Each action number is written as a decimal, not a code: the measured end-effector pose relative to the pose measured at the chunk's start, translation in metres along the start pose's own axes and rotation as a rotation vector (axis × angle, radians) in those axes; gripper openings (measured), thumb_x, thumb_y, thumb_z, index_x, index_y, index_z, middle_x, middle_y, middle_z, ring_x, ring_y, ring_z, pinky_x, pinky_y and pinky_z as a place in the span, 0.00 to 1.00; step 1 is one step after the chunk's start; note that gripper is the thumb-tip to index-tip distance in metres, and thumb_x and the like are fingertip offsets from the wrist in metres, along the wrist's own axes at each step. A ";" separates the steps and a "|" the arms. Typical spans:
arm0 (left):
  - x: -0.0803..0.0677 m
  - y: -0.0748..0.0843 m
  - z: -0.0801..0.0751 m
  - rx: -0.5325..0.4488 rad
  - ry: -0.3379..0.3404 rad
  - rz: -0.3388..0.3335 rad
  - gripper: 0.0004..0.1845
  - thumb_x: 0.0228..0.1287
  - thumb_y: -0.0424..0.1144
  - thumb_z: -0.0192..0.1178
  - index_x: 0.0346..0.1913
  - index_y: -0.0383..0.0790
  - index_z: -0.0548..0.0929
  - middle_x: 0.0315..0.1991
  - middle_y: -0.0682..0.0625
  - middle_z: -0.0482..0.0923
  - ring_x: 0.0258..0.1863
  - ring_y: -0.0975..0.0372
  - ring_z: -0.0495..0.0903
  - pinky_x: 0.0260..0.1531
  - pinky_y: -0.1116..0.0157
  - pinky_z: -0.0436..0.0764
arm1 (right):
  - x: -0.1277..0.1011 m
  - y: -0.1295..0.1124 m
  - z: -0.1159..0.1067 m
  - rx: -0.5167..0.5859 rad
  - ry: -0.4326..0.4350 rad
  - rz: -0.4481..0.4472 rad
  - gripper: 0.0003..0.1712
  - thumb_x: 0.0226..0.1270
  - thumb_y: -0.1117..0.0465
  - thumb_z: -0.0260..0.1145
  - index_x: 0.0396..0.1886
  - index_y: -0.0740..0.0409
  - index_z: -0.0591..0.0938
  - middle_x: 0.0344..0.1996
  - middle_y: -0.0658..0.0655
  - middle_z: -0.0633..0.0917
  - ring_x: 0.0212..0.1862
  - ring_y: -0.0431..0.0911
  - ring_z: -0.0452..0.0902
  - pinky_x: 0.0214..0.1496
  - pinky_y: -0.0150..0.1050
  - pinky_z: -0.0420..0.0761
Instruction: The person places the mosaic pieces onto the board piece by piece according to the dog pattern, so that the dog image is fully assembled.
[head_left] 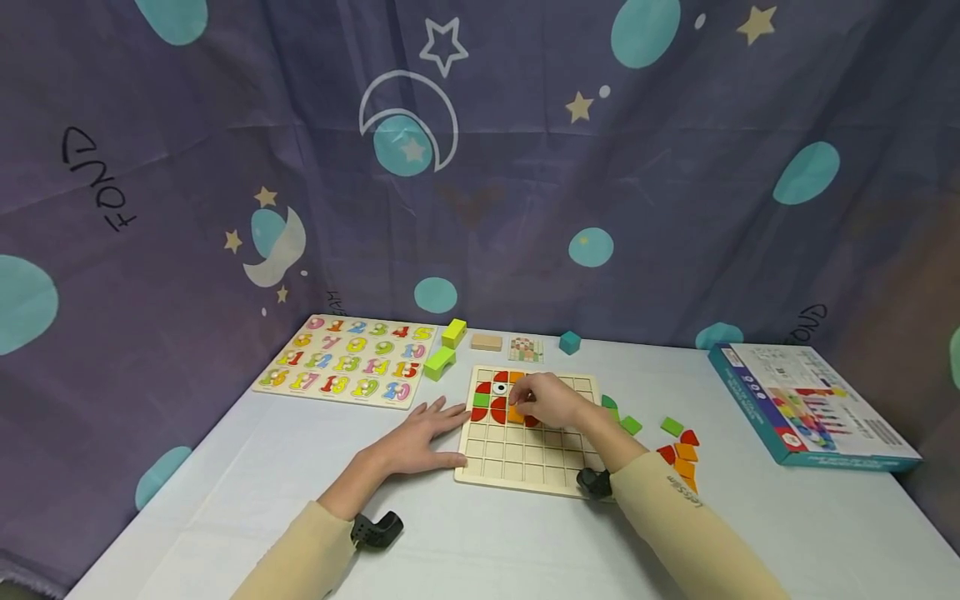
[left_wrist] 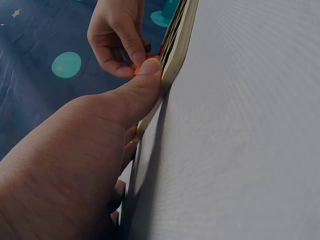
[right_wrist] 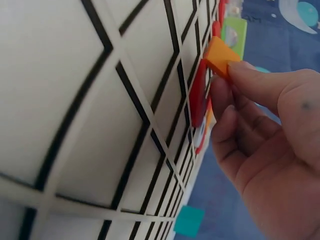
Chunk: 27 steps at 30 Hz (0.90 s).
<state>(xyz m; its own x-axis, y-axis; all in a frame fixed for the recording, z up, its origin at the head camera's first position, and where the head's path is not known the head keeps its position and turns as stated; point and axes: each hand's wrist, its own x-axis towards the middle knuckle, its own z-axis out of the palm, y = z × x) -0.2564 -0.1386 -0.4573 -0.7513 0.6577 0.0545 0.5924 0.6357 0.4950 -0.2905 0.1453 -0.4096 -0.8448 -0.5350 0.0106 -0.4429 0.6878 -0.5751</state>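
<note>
A wooden grid board (head_left: 517, 472) lies on the table, with red, green and orange tiles and a white eye tile (head_left: 500, 388) in its upper left cells. My right hand (head_left: 551, 402) is over these tiles and pinches an orange square tile (right_wrist: 221, 57) between thumb and fingers. That tile is tilted close to the grid, beside a red tile (right_wrist: 198, 95). At the board's left edge, my left hand (head_left: 422, 439) rests with its fingers spread and touching the rim. Its thumb (left_wrist: 145, 80) lies against the board edge in the left wrist view.
Loose green, red and orange tiles (head_left: 686, 452) lie right of the board, partly behind the right forearm. A number puzzle (head_left: 341, 364) lies at left, near yellow and green blocks (head_left: 439, 363). A pattern card (head_left: 527, 349) and teal cube (head_left: 570, 342) stand behind; a box (head_left: 817, 408) lies at right.
</note>
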 end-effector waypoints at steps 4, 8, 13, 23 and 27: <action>0.001 0.000 0.000 0.007 -0.003 0.001 0.42 0.66 0.63 0.62 0.77 0.46 0.67 0.77 0.49 0.59 0.78 0.45 0.45 0.74 0.43 0.43 | 0.001 0.000 0.003 -0.037 -0.014 0.000 0.04 0.68 0.70 0.68 0.37 0.58 0.85 0.31 0.47 0.82 0.33 0.42 0.75 0.40 0.38 0.80; 0.002 -0.001 0.000 0.011 -0.005 -0.001 0.42 0.66 0.63 0.62 0.77 0.46 0.67 0.77 0.50 0.59 0.79 0.45 0.45 0.74 0.44 0.43 | 0.002 -0.002 0.003 -0.070 -0.017 0.000 0.04 0.67 0.70 0.69 0.37 0.57 0.86 0.30 0.47 0.82 0.32 0.42 0.74 0.41 0.38 0.80; 0.001 -0.001 0.000 0.004 -0.002 0.003 0.42 0.66 0.63 0.62 0.77 0.46 0.67 0.77 0.49 0.59 0.78 0.45 0.45 0.74 0.43 0.43 | 0.001 -0.004 0.003 -0.086 -0.015 -0.001 0.04 0.66 0.68 0.71 0.37 0.56 0.86 0.31 0.46 0.83 0.33 0.41 0.75 0.42 0.38 0.80; 0.002 0.001 0.000 0.004 -0.002 0.007 0.42 0.66 0.63 0.62 0.77 0.45 0.67 0.77 0.48 0.59 0.78 0.44 0.45 0.74 0.42 0.44 | -0.012 0.000 -0.018 -0.015 0.035 0.004 0.07 0.68 0.65 0.71 0.44 0.60 0.87 0.35 0.48 0.84 0.36 0.44 0.77 0.42 0.40 0.81; 0.000 0.001 0.000 0.000 0.000 0.006 0.42 0.66 0.62 0.63 0.77 0.45 0.67 0.77 0.48 0.59 0.78 0.44 0.45 0.74 0.42 0.44 | -0.022 0.007 -0.031 0.024 0.054 0.025 0.07 0.68 0.65 0.70 0.44 0.60 0.87 0.35 0.49 0.84 0.37 0.46 0.78 0.41 0.40 0.81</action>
<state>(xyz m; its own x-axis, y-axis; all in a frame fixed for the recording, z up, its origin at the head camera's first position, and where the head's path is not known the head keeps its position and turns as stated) -0.2564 -0.1380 -0.4565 -0.7477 0.6616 0.0571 0.5968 0.6317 0.4947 -0.2842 0.1772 -0.3889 -0.8706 -0.4903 0.0403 -0.4150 0.6881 -0.5952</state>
